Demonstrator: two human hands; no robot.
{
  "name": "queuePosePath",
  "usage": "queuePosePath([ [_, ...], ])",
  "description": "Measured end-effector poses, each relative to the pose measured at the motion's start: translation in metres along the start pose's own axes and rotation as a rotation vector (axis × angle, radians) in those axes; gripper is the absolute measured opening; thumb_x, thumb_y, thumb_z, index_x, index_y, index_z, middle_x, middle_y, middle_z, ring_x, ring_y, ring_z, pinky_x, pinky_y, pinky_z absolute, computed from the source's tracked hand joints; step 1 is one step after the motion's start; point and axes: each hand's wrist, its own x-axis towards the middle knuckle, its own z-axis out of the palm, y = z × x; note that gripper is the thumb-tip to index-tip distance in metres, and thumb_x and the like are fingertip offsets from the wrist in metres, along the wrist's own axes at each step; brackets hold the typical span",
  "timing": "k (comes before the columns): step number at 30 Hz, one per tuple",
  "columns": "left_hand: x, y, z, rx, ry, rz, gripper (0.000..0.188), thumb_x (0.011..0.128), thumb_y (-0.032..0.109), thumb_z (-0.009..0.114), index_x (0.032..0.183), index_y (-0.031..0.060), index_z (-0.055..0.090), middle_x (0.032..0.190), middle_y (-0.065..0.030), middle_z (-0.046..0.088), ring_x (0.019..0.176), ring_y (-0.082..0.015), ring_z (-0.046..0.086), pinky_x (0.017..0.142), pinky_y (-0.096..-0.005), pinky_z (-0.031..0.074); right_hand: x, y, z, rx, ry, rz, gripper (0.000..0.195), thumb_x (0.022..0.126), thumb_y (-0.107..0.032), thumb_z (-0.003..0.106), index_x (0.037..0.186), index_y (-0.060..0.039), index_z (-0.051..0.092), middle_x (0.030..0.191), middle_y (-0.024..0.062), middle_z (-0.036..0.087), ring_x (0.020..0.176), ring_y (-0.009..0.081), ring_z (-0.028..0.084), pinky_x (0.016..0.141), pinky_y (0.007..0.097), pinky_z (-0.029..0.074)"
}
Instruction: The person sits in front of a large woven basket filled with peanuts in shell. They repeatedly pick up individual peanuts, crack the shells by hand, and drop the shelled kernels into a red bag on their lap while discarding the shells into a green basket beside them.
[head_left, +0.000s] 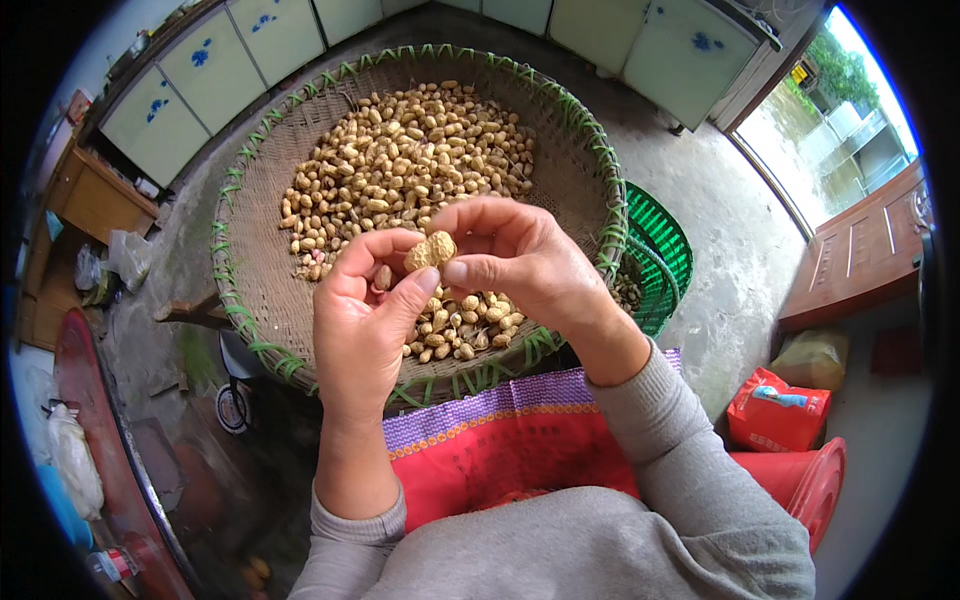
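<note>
Both hands meet over the near half of a round woven bamboo tray (259, 292) with green binding round its rim. Between their fingertips is a peanut shell (430, 252); whether it is split cannot be told. My left hand (367, 315) pinches its left side with thumb and forefinger, and a shelled peanut kernel (383, 277) rests among its curled fingers. My right hand (525, 262) has thumb and fingers at the shell's right side. A large heap of unshelled peanuts (420, 157) lies beyond the hands, and more peanuts (480, 322) lie just below them.
A green plastic basket (660, 225) stands right of the tray, partly under its rim. Red cloth or sacking (517, 450) covers the lap. A red bucket (817, 487) and a red bag (780, 409) are at the right. A wooden stick-like support (191, 311) juts out left of the tray.
</note>
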Motion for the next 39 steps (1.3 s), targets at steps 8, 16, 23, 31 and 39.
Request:
queuePosePath([
  [8,-0.001,0.001,0.0,-0.016,0.026,0.003,0.023,0.08,-0.001,0.061,0.103,-0.001,0.056,0.081,0.0008,0.058,0.067,-0.0012,0.048,0.058,-0.0135,0.04,-0.003,0.001,0.001,-0.077,0.008,-0.056,0.028,0.081,-0.008,0.064,0.106,0.0015,0.057,0.086,0.0035,0.061,0.074,0.0081,0.057,0.066,0.0208,0.048],
  [16,-0.001,-0.003,-0.001,-0.047,0.069,-0.001,0.023,0.08,-0.001,0.061,0.103,-0.0013,0.056,0.083,0.0002,0.058,0.069,-0.0015,0.049,0.062,-0.014,0.042,-0.001,0.004,0.006,-0.048,0.079,-0.156,0.03,0.078,-0.003,0.065,0.106,-0.0007,0.056,0.087,0.0,0.056,0.076,0.0062,0.054,0.068,0.0197,0.047],
  [23,-0.001,-0.007,0.004,0.019,0.087,0.028,0.022,0.082,0.002,0.06,0.104,-0.0024,0.056,0.084,0.0,0.059,0.068,-0.0011,0.048,0.059,-0.0141,0.041,-0.004,0.007,0.009,-0.713,0.083,-0.349,0.042,0.077,0.001,0.064,0.117,0.0003,0.051,0.091,0.0009,0.047,0.08,0.0061,0.048,0.066,0.0177,0.042],
  [31,-0.004,-0.001,0.005,0.098,0.064,-0.002,0.02,0.084,0.005,0.059,0.103,-0.0032,0.058,0.082,0.0014,0.059,0.069,-0.0009,0.05,0.058,-0.0139,0.039,-0.004,0.005,0.01,-0.12,0.067,-0.122,0.027,0.084,-0.006,0.059,0.108,0.0014,0.051,0.09,0.0023,0.055,0.076,0.0081,0.056,0.065,0.0213,0.049],
  [39,-0.002,-0.003,0.007,0.143,0.068,0.047,0.019,0.084,0.003,0.059,0.102,-0.0046,0.058,0.082,-0.0028,0.062,0.07,-0.0053,0.055,0.063,-0.017,0.045,-0.003,0.006,0.009,-0.116,0.101,-0.101,0.023,0.083,-0.008,0.059,0.103,0.0032,0.053,0.085,0.0051,0.06,0.069,0.0083,0.058,0.059,0.0218,0.049],
])
